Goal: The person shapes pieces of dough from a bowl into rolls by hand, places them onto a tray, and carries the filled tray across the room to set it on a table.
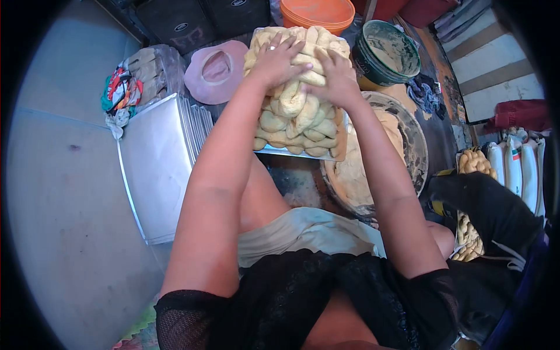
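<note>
Both my hands rest on a tall pile of braided dough pieces [291,105], which stands on a metal tray [284,152]. My left hand [278,64], with a ring on one finger, lies on the upper left of the pile, its fingers spread. On the upper right, my right hand [336,80] presses against the dough with its fingers apart. Thick twisted strands show between the two hands. Dough under my palms is hidden.
Right of the pile sits a wide basin [419,146] of dough. Stacked metal trays [154,169] and a pink hat [195,76] are at left. An orange bucket [318,13] and a green bucket [364,58] stand beyond. More braided dough [468,236] lies at right beside a person's dark sleeve [484,204].
</note>
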`<state>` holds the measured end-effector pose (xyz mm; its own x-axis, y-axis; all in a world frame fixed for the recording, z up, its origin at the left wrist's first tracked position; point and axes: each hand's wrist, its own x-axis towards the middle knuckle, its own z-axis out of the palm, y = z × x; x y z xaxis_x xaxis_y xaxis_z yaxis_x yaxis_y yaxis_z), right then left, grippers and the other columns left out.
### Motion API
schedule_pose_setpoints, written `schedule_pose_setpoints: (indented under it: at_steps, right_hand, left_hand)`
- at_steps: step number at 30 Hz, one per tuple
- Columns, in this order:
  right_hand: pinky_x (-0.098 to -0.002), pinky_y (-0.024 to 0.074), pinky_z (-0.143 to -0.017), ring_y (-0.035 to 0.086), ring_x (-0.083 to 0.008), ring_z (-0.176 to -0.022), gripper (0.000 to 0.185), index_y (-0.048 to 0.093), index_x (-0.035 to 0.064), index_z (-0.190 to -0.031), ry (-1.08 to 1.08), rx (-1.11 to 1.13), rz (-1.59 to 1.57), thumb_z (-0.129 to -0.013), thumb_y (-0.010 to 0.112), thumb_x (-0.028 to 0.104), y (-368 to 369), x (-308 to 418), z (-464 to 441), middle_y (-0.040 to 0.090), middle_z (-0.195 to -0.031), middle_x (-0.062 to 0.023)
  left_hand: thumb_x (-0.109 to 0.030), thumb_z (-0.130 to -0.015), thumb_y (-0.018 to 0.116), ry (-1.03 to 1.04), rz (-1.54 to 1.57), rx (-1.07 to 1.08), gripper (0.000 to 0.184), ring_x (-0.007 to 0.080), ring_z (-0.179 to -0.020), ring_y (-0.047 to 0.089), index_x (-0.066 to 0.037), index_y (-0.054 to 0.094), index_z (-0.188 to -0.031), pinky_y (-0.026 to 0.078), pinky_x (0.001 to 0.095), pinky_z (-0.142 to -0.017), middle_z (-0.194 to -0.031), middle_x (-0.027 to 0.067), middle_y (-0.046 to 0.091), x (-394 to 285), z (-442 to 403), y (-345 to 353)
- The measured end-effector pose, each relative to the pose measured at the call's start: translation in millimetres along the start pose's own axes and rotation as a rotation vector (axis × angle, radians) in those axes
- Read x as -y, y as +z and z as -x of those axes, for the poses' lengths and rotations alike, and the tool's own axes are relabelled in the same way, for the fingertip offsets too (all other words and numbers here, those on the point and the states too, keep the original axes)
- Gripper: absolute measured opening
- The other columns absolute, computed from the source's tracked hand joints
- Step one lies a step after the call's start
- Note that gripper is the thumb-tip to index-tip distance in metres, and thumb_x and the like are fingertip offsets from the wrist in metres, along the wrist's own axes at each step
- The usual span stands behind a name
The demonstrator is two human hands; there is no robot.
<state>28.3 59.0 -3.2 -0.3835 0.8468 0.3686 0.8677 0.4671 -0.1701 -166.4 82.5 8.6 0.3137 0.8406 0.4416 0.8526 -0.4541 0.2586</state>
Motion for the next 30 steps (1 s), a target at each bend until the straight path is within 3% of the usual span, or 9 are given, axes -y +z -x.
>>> schedule_pose_setpoints:
  at_steps: [4, 8, 11, 15, 18, 19, 20, 26, 30]
  right_hand:
    - [-0.0457, 0.0335, -0.095, 0.045, -0.0300, -0.112, 0.097, 0.041, 0.0109, -0.137, 0.141, 0.023, -0.123, -0.064, 0.063, 0.071, 2, -6, -11, 0.049, -0.116, -0.0157]
    - [-0.0478, 0.0238, -0.107, 0.033, -0.0349, -0.129, 0.097, 0.040, 0.0081, -0.137, 0.020, -0.097, -0.106, -0.067, 0.062, 0.071, 23, -19, -9, 0.039, -0.136, -0.0211]
    - [-0.0482, 0.0160, -0.111, 0.025, -0.0350, -0.136, 0.090, 0.036, 0.0064, -0.139, 0.007, 0.109, -0.247, -0.075, 0.057, 0.066, 6, -25, -13, 0.029, -0.145, -0.0217]
    - [-0.0481, 0.0138, -0.112, 0.024, -0.0327, -0.137, 0.072, 0.029, 0.0044, -0.142, 0.092, -0.385, -0.296, -0.090, 0.044, 0.052, -10, -22, -24, 0.026, -0.147, -0.0208]
    - [-0.0475, 0.0134, -0.112, 0.023, -0.0311, -0.138, 0.073, 0.027, 0.0055, -0.143, 0.089, -0.346, -0.098, -0.091, 0.042, 0.054, 11, -11, -27, 0.027, -0.147, -0.0182]
    - [-0.0473, 0.0129, -0.112, 0.022, -0.0293, -0.139, 0.072, 0.027, 0.0083, -0.144, 0.165, 0.107, -0.182, -0.091, 0.040, 0.055, 18, -6, -23, 0.026, -0.148, -0.0161]
    - [-0.0453, 0.0127, -0.113, 0.021, -0.0283, -0.139, 0.070, 0.027, 0.0116, -0.144, 0.133, 0.033, -0.184, -0.091, 0.037, 0.056, 25, -9, -17, 0.026, -0.149, -0.0152]
    - [-0.0387, 0.0200, -0.111, 0.024, -0.0311, -0.138, 0.069, 0.031, 0.0071, -0.142, 0.189, -0.206, -0.602, -0.091, 0.049, 0.049, -11, -36, 9, 0.025, -0.147, -0.0215]
    - [-0.0381, 0.0250, -0.110, 0.026, -0.0335, -0.136, 0.063, 0.037, 0.0088, -0.139, 0.179, -0.054, -0.519, -0.088, 0.057, 0.039, -18, -68, 61, 0.026, -0.146, -0.0237]
  left_hand:
    - [-0.054, -0.085, 0.052, -0.075, 0.042, -0.027, 0.060, 0.0326, -0.125, 0.040, -0.011, 0.053, -0.127, 0.031, 0.0439, -0.104, -0.132, 0.0143, 0.048, 9, 0, 17]
    - [-0.055, -0.085, 0.050, -0.072, 0.011, -0.032, 0.059, 0.0320, -0.127, 0.039, -0.011, 0.055, -0.124, 0.031, 0.0437, -0.105, -0.133, 0.0133, 0.048, 14, -3, 27]
    - [-0.055, -0.088, 0.045, -0.126, 0.083, 0.052, 0.060, 0.0312, -0.132, 0.033, -0.011, 0.052, -0.128, 0.026, 0.0428, -0.108, -0.140, 0.0129, 0.041, 19, -10, 25]
    - [-0.055, -0.091, 0.038, -0.148, -0.007, -0.111, 0.064, 0.0305, -0.140, 0.018, -0.013, 0.039, -0.139, 0.017, 0.0432, -0.113, -0.149, 0.0115, 0.028, 19, -16, 22]
    - [-0.055, -0.092, 0.036, -0.131, -0.048, 0.153, 0.067, 0.0313, -0.141, 0.013, -0.014, 0.030, -0.144, 0.013, 0.0455, -0.113, -0.151, 0.0107, 0.023, 19, -12, 32]
    - [-0.056, -0.092, 0.034, -0.154, -0.071, 0.172, 0.067, 0.0326, -0.141, 0.012, -0.014, 0.029, -0.144, 0.012, 0.0466, -0.113, -0.152, 0.0100, 0.020, 17, -11, 30]
    - [-0.056, -0.092, 0.034, -0.165, -0.083, 0.174, 0.067, 0.0323, -0.141, 0.012, -0.014, 0.028, -0.144, 0.012, 0.0468, -0.113, -0.152, 0.0099, 0.019, 15, -10, 28]
    - [-0.057, -0.092, 0.033, -0.025, -0.091, -0.176, 0.071, 0.0283, -0.141, 0.014, -0.013, 0.024, -0.146, 0.010, 0.0497, -0.113, -0.152, 0.0110, 0.021, 0, -16, 17]
    - [-0.058, -0.090, 0.036, 0.030, -0.219, 0.139, 0.072, 0.0280, -0.140, 0.018, -0.010, 0.030, -0.143, 0.010, 0.0491, -0.113, -0.150, 0.0125, 0.025, -15, -10, 32]
